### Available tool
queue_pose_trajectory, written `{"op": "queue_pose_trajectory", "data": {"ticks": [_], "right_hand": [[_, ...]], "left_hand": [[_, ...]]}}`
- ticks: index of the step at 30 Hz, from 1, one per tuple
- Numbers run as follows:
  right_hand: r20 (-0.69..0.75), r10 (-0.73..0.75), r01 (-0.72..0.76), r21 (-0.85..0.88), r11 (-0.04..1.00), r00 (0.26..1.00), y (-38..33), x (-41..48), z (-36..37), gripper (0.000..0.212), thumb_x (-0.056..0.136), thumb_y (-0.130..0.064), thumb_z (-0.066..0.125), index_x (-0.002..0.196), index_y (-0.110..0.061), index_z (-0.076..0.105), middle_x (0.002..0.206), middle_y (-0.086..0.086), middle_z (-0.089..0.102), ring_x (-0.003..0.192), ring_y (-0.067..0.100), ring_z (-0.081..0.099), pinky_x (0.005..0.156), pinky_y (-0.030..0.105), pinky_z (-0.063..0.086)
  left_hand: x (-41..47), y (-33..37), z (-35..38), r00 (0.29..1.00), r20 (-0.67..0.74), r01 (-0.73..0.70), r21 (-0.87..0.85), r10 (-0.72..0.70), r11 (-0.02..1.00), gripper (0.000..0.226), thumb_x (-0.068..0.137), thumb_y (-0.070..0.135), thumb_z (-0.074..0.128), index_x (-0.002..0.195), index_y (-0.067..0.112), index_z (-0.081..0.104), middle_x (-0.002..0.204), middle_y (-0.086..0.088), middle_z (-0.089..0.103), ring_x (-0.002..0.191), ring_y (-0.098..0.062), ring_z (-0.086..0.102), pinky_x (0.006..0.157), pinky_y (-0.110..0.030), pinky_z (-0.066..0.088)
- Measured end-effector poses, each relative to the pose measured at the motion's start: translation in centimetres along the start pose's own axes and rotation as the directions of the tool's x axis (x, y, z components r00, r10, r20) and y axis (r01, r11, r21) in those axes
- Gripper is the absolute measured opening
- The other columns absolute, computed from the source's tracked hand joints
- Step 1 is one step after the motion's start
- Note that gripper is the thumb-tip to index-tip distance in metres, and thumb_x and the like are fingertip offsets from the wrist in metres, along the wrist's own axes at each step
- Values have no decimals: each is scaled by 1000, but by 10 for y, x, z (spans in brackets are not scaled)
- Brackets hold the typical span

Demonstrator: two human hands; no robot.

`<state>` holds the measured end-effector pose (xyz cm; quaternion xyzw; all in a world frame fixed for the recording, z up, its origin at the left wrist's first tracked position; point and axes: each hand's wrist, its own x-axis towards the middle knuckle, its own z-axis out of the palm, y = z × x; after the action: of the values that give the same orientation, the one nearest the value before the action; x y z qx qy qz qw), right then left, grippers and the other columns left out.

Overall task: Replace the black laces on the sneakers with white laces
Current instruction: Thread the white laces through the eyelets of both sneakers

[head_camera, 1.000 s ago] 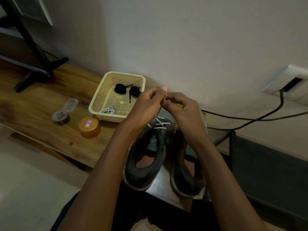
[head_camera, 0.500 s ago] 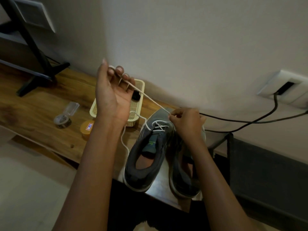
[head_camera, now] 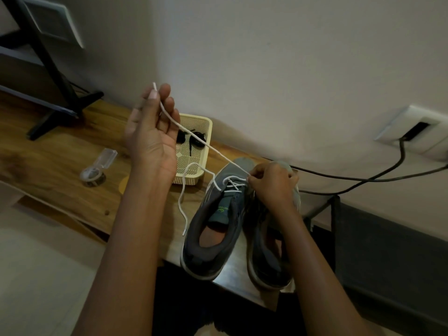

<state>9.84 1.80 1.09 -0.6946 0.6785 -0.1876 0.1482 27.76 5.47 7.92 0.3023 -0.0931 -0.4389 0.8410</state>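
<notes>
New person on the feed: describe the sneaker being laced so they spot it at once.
On the wooden bench against the wall stands a pair of dark grey sneakers. It is the left sneaker, next to the cream basket. Unlike the right sneaker, it shows white lace crossed near its toe and a green logo on its tongue.

Grey sneakers (head_camera: 211, 238) with a green tongue logo, a white lace (head_camera: 179, 202), black laces (head_camera: 191, 139), cream mesh basket (head_camera: 206, 122), brown wood-grain counter (head_camera: 60, 161).
</notes>
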Motion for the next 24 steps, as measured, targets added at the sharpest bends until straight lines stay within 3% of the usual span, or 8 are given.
{"op": "queue_pose_trajectory", "data": {"ticks": [3, 5, 8, 11, 13, 16, 20, 24], "right_hand": [[13, -6, 6, 24, 1000, 1000, 1, 0, 0, 12, 86, -19, 59, 86, -20, 71, 86, 0, 69, 94, 21, 58, 103, 37, 14], [35, -49, 43, 160, 986, 998, 1, 1, 3, 10, 83, -17, 63, 86, -24, 69, 85, -3, 70, 91, 18, 62, 104, 41, 26], [97, -102, 40, 500, 865, 990, 0, 0, 4, 25, 76, -6, 67, 79, -31, 62, 79, -7, 69, 83, 16, 67, 93, 52, 46], [59, -93, 61, 410, 910, 994, 2, 1, 1, 25, 75, -14, 69, 59, -29, 56, 64, -11, 62, 75, 20, 64, 90, 55, 45], [58, -92, 74, 266, 961, 994, 6, -1, -3, 25, 78, -21, 68, 56, -23, 56, 62, -7, 60, 76, 22, 62, 94, 49, 40], [169, -102, 87, 95, 992, 980, 6, -10, -13, 26, 84, -32, 63, 66, -13, 66, 68, 0, 62, 83, 20, 59, 95, 41, 25], [238, -132, 143, -31, 989, 962, 7, -15, -15, 22, 87, -32, 58, 73, -17, 67, 75, -2, 63, 92, 20, 56, 104, 47, 16], [233, -147, 160, -36, 987, 961, 11, -13, -15, 15, 88, -27, 55, 77, -24, 65, 86, -5, 65, 96, 17, 55, 103, 45, 19]], "left_hand": [[-1, 0, 0, 999, -27, -37, 40, 38, 999, 8, 89, 9, 61, 95, 11, 66, 81, 0, 72, 69, -5, 64, 64, -20, 50], [0, 1, 0, 951, -91, -271, 207, 294, 940, 7, 90, 9, 61, 88, 14, 66, 74, 4, 70, 64, -4, 61, 59, -18, 47], [7, 11, -2, 622, -64, -658, 497, 780, 565, 10, 90, 13, 57, 95, 7, 63, 83, -2, 68, 74, -9, 66, 64, -18, 49], [9, 16, -7, 476, 102, -726, 607, 874, 324, 18, 93, 20, 52, 102, 6, 58, 92, 0, 65, 84, -7, 65, 71, -18, 50], [2, 12, -5, 621, 291, -654, 704, 728, 277, 9, 94, 21, 52, 100, 16, 56, 88, 15, 59, 80, 2, 60, 73, -12, 47], [-6, -13, -8, 860, 483, -509, 837, 163, 204, 4, 91, 22, 59, 92, 26, 61, 84, 17, 59, 80, 0, 59, 74, -19, 45], [-13, -41, -18, 827, 445, -516, 843, -344, -152, 17, 86, 33, 66, 70, 36, 59, 80, 21, 57, 96, -9, 55, 96, -37, 25], [-20, -56, -25, 788, 371, -559, 765, -491, -320, 9, 88, 34, 63, 81, 40, 63, 84, 19, 60, 107, -6, 53, 105, -42, 10]]}}
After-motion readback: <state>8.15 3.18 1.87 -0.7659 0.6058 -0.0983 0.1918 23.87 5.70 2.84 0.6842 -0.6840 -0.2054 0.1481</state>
